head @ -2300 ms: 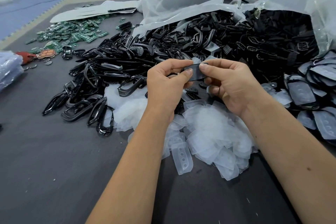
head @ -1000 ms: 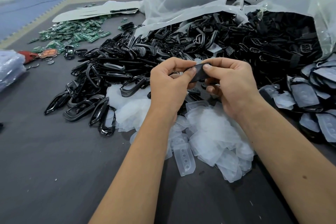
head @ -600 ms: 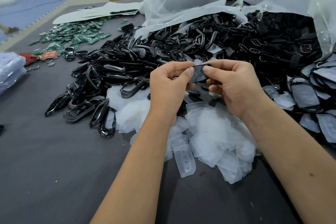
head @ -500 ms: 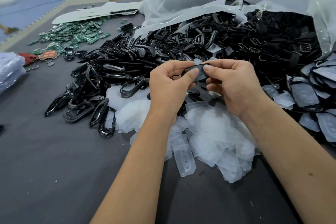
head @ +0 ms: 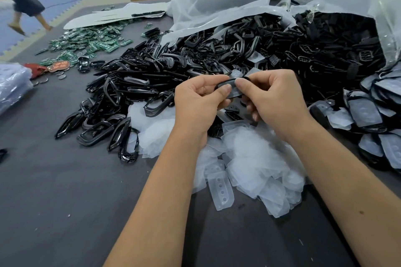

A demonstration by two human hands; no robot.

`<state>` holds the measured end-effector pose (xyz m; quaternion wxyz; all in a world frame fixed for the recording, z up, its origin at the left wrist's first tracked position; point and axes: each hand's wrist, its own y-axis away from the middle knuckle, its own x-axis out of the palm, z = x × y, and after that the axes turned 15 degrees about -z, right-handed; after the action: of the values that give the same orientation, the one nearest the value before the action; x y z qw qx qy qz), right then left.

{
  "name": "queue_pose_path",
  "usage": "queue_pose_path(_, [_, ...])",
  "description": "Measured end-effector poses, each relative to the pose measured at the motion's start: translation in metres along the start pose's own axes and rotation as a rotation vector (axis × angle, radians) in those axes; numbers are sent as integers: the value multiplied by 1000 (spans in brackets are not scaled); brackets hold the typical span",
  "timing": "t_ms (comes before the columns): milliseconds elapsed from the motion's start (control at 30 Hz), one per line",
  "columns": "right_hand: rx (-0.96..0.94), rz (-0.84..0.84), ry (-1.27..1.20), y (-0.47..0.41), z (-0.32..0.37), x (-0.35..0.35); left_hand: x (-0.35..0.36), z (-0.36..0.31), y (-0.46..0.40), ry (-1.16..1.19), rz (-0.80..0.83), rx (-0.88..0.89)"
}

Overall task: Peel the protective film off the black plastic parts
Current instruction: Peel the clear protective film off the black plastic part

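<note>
Two hands meet above the middle of the desk [head: 65,212]: the left hand [head: 195,106] and right hand [head: 275,102] each have a pinching grip on one black part [head: 227,84], thumbs touching its clear film [head: 235,92]. Open dark desk surface lies near-left, toward the near edge. Two clear plastic bags [head: 217,0] lie open at the far side, black frames [head: 152,80] spilling from them across the desk. Loose peeled films [head: 256,158] are heaped under the wrists. Film-covered parts [head: 368,115] are stacked at right, cut off by the frame edge. Green circuit boards [head: 86,43] lie far left. How far the film is lifted cannot be told behind the thumbs.
</note>
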<state>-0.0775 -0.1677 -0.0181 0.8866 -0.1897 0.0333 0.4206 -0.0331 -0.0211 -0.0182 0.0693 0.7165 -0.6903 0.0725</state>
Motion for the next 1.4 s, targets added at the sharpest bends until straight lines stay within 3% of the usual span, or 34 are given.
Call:
queue_pose_path(200, [124, 128, -144, -5, 5, -4, -7, -7, -2, 50, 44, -102])
queue_pose_path(267, [-44, 83, -5, -2, 4, -3, -6, -6, -1, 32, 34, -104])
queue_pose_path(367, [-476, 15, 171, 0, 6, -2, -6, -6, -2, 38, 7, -125])
queue_pose_path(600, [-618, 119, 168, -3, 4, -3, -19, -17, -12, 195, 75, -361])
queue_pose_path(667, [-536, 111, 92, -2, 6, -1, -19, -19, -12, 262, 96, -414])
queue_pose_path(800, [-64, 16, -252, 0, 13, 2, -16, -18, -9, 288, 116, -338])
queue_pose_path(900, [297, 100, -460, 0, 18, 4, -12, -11, -6, 218, 100, -175])
queue_pose_path(967, [411, 183, -539, 0, 18, 4, -12, -11, -6, 232, 101, -172])
queue_pose_path(1100, [460, 255, -646, 0, 14, 2, -14, -14, -8, 286, 82, -250])
queue_pose_path(1400, [354, 161, -627, 2, 10, 4, -8, -15, -6, 307, 24, -335])
